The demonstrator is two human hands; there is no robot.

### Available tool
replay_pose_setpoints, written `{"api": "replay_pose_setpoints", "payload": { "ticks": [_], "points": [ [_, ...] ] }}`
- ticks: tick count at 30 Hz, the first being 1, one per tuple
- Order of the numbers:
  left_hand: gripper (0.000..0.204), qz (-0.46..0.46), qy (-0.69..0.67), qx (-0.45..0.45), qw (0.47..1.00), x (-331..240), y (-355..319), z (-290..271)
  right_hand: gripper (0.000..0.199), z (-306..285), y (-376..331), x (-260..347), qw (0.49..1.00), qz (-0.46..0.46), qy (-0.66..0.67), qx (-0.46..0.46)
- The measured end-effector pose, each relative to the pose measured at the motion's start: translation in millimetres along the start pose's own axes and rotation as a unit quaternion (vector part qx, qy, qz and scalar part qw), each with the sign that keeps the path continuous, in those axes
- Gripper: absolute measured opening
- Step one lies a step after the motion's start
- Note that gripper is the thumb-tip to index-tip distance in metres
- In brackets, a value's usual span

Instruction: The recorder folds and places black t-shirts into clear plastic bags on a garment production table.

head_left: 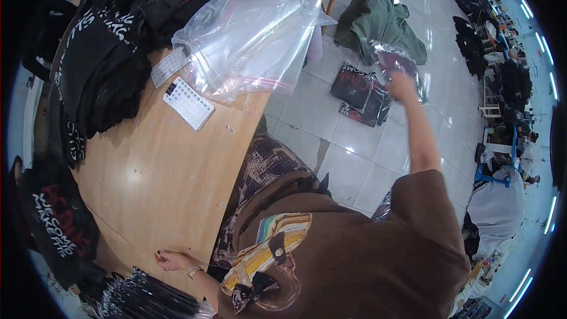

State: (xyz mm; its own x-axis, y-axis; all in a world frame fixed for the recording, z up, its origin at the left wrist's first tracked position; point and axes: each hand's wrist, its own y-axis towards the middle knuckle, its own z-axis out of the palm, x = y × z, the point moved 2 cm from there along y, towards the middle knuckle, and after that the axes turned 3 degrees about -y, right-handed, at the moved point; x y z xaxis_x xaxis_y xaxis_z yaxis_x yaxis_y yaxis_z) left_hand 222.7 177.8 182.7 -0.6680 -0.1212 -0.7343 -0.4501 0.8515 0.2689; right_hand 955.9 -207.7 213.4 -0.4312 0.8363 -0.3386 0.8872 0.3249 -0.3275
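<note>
My right hand [403, 87] reaches out over the floor and grips a folded dark garment in a clear plastic bag [397, 62], slightly smeared by motion. Just beside it on the tiles lies a small pile of bagged folded black shirts [358, 90] with white and red print. A crumpled green cloth [378, 20] lies on the floor behind them. My left hand [171, 260] rests low over the wooden table [159, 195], its fingers loosely bent and apart, nothing visible in them. Near it stands a dense row of plastic-wrapped black packages [150, 298].
Clear plastic bags [248, 38] cover the table's far end, beside a small white notepad [189, 103]. Black printed garments [109, 71] are heaped at the table's far left, and another black garment [59, 224] hangs over its left edge. One more bagged package [383, 208] lies on the floor.
</note>
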Motion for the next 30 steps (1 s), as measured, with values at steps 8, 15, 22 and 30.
{"api": "replay_pose_setpoints", "payload": {
  "ticks": [8,15,22,30],
  "points": [
    [0.034,0.002,-0.002,0.027,1.000,-17.6,-3.9,11.3,0.031,88.5,-90.7,183.8,0.970,-0.168,0.133,0.117],
    [0.035,0.047,0.008,0.030,0.998,-37.4,-12.2,14.5,0.011,-67.4,-81.2,211.7,0.856,-0.134,0.445,-0.227],
    [0.035,0.005,-0.056,0.018,0.998,-25.0,-13.4,10.4,0.005,-213.5,-18.4,323.9,0.725,-0.333,0.459,-0.391],
    [0.035,0.005,-0.029,-0.010,1.000,-29.9,-20.6,12.5,0.018,-305.2,56.4,455.6,0.766,-0.311,0.340,-0.448]
  ]
}}
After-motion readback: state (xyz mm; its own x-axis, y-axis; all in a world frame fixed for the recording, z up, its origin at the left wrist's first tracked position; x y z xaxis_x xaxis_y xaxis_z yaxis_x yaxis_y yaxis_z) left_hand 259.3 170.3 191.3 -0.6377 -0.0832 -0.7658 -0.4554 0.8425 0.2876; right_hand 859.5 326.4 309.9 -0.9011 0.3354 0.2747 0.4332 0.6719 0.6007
